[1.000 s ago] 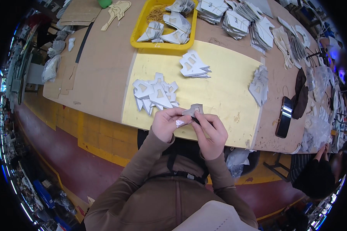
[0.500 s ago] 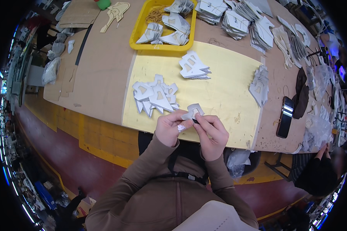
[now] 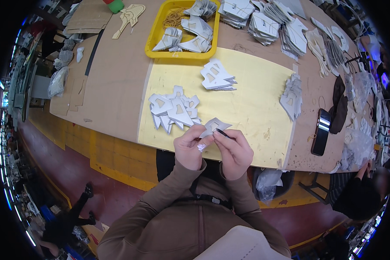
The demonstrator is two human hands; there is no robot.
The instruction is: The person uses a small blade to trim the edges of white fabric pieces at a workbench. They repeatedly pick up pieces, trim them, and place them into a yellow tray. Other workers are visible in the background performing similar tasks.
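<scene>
My left hand point(image 3: 190, 146) pinches a small white cut piece point(image 3: 213, 124) with an opening in it, above the near edge of the yellow sheet point(image 3: 247, 108). Silvery tape wraps a digit of that hand. Closed beside it, my right hand point(image 3: 235, 151) grips a slim black object point(image 3: 222, 133) against the piece; its kind is too small to tell. Just left of my hands lies a loose heap of similar white pieces point(image 3: 177, 110). Farther off is a fanned stack of them point(image 3: 216, 76), and another stack point(image 3: 292, 97) lies at the sheet's right edge.
A yellow tray point(image 3: 177, 55) at the back holds bundled pieces and rubber bands. Stacks of white panels point(image 3: 264, 28) lie right of it. A black phone point(image 3: 320, 132) and dark cloth point(image 3: 338, 106) rest on the right. Another person point(image 3: 355, 195) sits at far right.
The white piece has been turned in my fingers, and more of it shows. The black object now sticks out across its near edge. At lower left, a person's legs have come further into view.
</scene>
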